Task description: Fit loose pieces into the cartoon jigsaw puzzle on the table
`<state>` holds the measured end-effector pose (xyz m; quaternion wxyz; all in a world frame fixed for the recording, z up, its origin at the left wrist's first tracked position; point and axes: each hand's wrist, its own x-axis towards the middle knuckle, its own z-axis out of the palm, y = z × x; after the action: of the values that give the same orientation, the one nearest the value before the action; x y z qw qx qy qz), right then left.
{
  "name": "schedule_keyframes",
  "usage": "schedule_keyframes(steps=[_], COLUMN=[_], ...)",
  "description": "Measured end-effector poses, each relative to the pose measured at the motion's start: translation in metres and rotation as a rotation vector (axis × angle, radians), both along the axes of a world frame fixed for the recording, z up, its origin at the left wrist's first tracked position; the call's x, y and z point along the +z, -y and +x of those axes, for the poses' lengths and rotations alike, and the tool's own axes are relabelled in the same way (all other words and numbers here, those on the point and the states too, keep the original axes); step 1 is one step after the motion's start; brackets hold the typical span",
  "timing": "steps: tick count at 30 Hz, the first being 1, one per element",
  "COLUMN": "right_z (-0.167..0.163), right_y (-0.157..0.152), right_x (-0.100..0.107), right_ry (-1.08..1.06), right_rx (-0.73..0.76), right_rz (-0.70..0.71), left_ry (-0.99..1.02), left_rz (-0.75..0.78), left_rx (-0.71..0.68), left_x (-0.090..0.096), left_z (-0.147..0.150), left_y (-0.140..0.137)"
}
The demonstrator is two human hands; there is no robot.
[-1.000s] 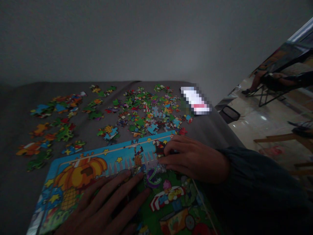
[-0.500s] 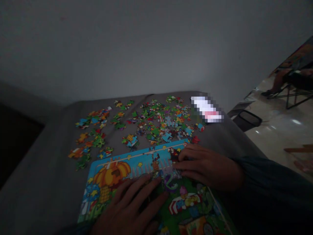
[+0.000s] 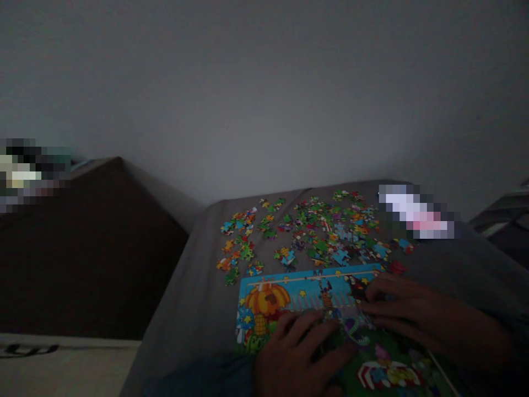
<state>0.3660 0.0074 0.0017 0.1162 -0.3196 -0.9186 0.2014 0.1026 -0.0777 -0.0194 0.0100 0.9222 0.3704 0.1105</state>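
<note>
A colourful picture board (image 3: 306, 275) with a pumpkin, stars and cartoon figures lies before me on a grey cloth-covered surface. Across its lower middle my left hand (image 3: 300, 347) rests with spread fingers, palm down. My right hand (image 3: 407, 309) lies on the board's upper right part, its fingers stretched out and apart, touching the printed picture. No piece shows in either hand, though the undersides are hidden. Beyond the board's top edge are many loose jigsaw pieces (image 3: 320, 245), mostly green, blue and orange. A red piece (image 3: 397, 267) sits close by the right hand.
A blurred-out bright device (image 3: 413, 212) lies at the far right of the grey cloth (image 3: 194, 309). A pale wall (image 3: 264, 99) rises behind. To the left stands a dark brown panel (image 3: 82, 253), with blurred items (image 3: 25, 171) above it.
My view has turned left, so the board, pieces and hands appear farther right, and the brown panel has come into sight. Both hands keep about the same place on the board.
</note>
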Motion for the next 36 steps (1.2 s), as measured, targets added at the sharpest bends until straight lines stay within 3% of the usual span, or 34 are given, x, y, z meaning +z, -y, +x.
schedule_keyframes(steps=[3,13,22,32,36], right_z=[0.001,-0.003,-0.003,-0.004,-0.002], right_y=[-0.001,-0.002,-0.006,-0.017,-0.017], right_x=[0.002,0.006,0.001,-0.005,-0.006], right_ry=[0.066,0.079,0.029,-0.097,-0.129], right_rx=[0.048,0.017,0.001,-0.003,0.027], right_rz=[-0.087,-0.118,-0.089,-0.037,0.004], left_ry=[0.004,-0.003,0.034,0.101,-0.024], left_rz=[0.014,-0.011,-0.159,-0.057,-0.028], left_rx=[-0.008,-0.009,0.030,0.378,0.499], left_x=[-0.001,-0.002,0.014,0.031,0.044], left_z=[0.000,-0.002,-0.007,-0.067,-0.086], left_y=[0.000,0.001,-0.006,-0.067,-0.106])
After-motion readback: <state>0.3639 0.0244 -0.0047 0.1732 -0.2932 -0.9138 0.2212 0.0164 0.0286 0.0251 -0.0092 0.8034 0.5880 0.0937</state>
